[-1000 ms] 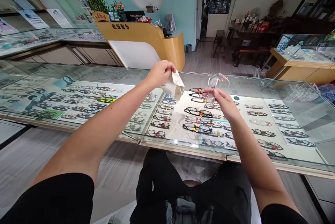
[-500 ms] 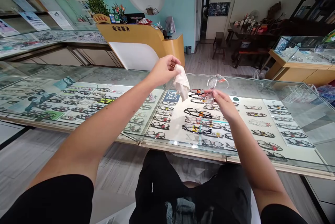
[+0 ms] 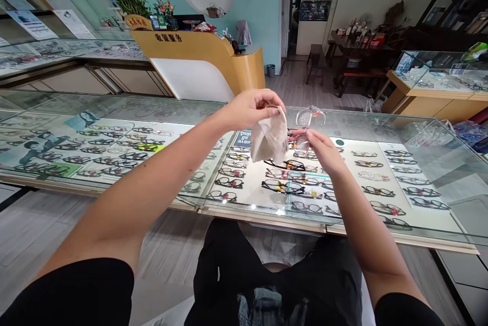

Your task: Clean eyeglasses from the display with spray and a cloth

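Note:
Pinched in the fingers of my left hand point(image 3: 259, 108) is a pale cleaning cloth point(image 3: 269, 138) that hangs down over the glass counter. Just right of it, my right hand point(image 3: 318, 148) grips a pair of clear-framed eyeglasses point(image 3: 304, 118) between thumb and fingers. The eyeglasses stand on end, one lens above the fingers and the other below. Close to the lower lens, the cloth leaves a narrow space or overlaps it; I cannot tell whether they touch. Both hands are above the glass display case point(image 3: 244, 211).
Rows of eyeglass frames point(image 3: 284, 186) lie under the glass. Beyond the case stands a yellow cashier desk point(image 3: 190, 51), with a small bin point(image 3: 270, 70) beside it. Another display case point(image 3: 438, 79) is at the right, near a dark table point(image 3: 358, 46) and stool point(image 3: 315, 61).
My left hand has moved right and slightly down, bringing the cloth, now more spread out, close to the eyeglasses. My right hand still holds the eyeglasses in nearly the same place.

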Demonstrator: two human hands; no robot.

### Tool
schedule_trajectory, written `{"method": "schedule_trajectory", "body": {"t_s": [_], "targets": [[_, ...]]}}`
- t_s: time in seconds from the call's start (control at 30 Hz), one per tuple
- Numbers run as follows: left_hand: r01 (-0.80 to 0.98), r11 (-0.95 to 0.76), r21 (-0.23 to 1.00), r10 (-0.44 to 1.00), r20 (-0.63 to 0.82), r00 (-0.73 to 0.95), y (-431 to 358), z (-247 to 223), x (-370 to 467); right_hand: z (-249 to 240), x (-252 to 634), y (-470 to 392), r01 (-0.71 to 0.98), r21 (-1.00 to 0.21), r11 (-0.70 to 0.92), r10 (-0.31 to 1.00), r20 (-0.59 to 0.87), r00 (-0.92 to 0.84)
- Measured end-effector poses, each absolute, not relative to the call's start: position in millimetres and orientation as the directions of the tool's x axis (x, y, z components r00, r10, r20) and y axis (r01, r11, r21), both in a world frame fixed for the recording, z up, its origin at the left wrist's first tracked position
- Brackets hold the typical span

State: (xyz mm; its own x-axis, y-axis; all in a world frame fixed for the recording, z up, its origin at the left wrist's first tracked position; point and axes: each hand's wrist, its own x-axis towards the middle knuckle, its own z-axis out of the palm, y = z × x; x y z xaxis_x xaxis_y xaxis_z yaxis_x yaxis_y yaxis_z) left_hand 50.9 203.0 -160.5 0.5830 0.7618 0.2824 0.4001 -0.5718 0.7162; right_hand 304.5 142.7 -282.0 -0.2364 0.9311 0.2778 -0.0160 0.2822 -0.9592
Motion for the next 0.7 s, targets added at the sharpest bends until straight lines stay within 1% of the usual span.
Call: {"method": "schedule_trajectory", "body": {"t_s": [0.07, 0.17, 0.23, 0.33, 0.47, 0.53, 0.63, 0.7], "targets": [[0.370, -0.632, 0.681, 0.707, 0.310, 0.635, 197, -160, 59, -284, 305, 143, -0.035, -0.961, 0.273, 0.922, 0.271, -0.275], [0.329, -0.654, 0.681, 0.678, 0.335, 0.655, 190, -161, 69, -287, 305, 144, -0.063, -0.966, 0.250, 0.905, 0.256, -0.340], [0.348, -0.662, 0.664, 0.687, 0.353, 0.635, 187, -162, 73, -286, 306, 143, -0.075, -0.970, 0.229, 0.890, 0.240, -0.389], [0.391, -0.699, 0.599, 0.677, 0.378, 0.632, 187, -164, 76, -281, 305, 139, -0.076, -0.973, 0.216, 0.863, 0.227, -0.452], [0.402, -0.791, 0.462, 0.598, 0.445, 0.666, 189, -168, 77, -274, 304, 134, -0.072, -0.969, 0.236, 0.827, 0.239, -0.508], [0.432, -0.819, 0.377, 0.572, 0.499, 0.651, 188, -171, 77, -272, 303, 133, -0.075, -0.966, 0.246, 0.819, 0.249, -0.517], [0.540, -0.805, 0.246, 0.567, 0.587, 0.579, 180, -179, 79, -272, 302, 132, -0.082, -0.964, 0.252, 0.818, 0.258, -0.514], [0.604, -0.774, 0.188, 0.578, 0.599, 0.554, 172, -187, 80, -272, 301, 132, -0.078, -0.965, 0.250, 0.824, 0.255, -0.506]]}}
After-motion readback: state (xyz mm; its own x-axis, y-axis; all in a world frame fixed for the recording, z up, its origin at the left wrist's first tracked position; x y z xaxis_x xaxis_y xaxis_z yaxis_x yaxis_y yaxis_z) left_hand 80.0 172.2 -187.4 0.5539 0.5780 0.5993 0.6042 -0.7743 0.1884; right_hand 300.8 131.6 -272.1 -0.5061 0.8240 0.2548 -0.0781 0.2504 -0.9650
